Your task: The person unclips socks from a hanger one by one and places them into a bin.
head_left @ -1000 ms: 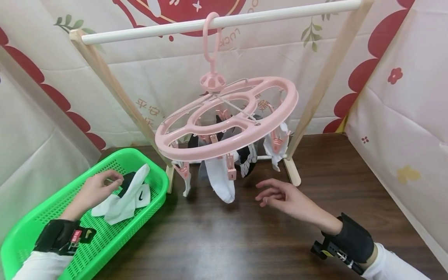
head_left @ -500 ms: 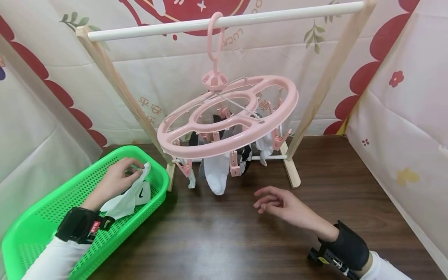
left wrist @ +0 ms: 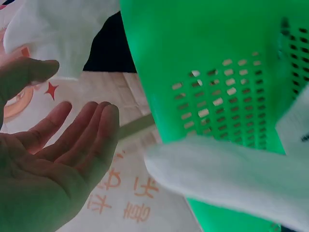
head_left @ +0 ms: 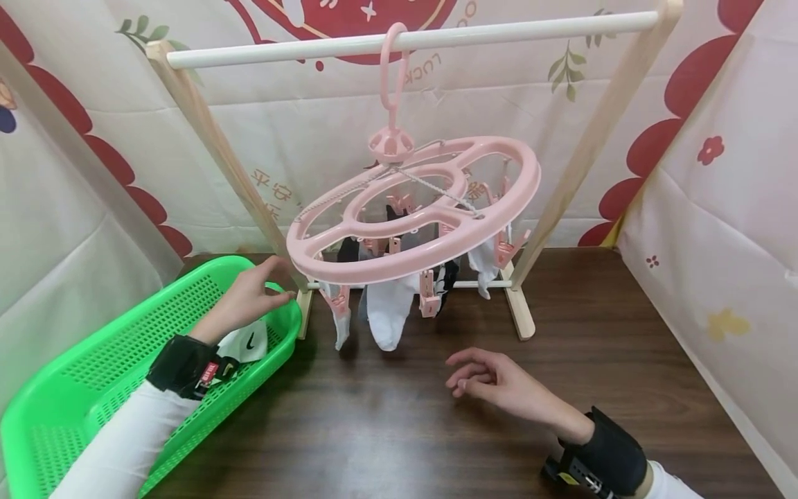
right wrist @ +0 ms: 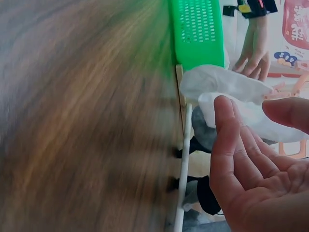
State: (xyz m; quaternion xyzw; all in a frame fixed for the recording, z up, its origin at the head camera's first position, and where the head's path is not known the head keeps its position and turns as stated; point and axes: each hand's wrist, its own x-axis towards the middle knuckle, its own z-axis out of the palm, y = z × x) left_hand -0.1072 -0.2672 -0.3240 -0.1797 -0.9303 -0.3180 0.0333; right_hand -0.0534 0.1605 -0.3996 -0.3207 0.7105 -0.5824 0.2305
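Note:
My left hand [head_left: 249, 294] hangs over the far end of a green basket [head_left: 143, 339], close to the left side of a pink round sock hanger [head_left: 414, 267]. Its fingers are spread and hold nothing, as the left wrist view confirms. Below it, partly hidden by the arm, lies a white sock with a black swoosh [head_left: 246, 342]. A blurred white sock [left wrist: 222, 179] crosses the basket in the left wrist view. My right hand [head_left: 499, 384] hovers above the table with loosely bent fingers and holds nothing. White socks [head_left: 388, 315] and dark ones hang from the hanger's pink clips [head_left: 429, 294].
The hanger hooks over a white bar [head_left: 530, 31] between wooden posts [head_left: 598, 132]. The rack's wooden foot [head_left: 520, 305] stands on the dark brown table [head_left: 374, 430]. A printed cloth [head_left: 324, 125] covers the back and sides.
My left hand has moved right and away, from over the socks to the basket's far end by the hanger. My right hand has drifted slightly nearer. The hanger and its socks sway a little.

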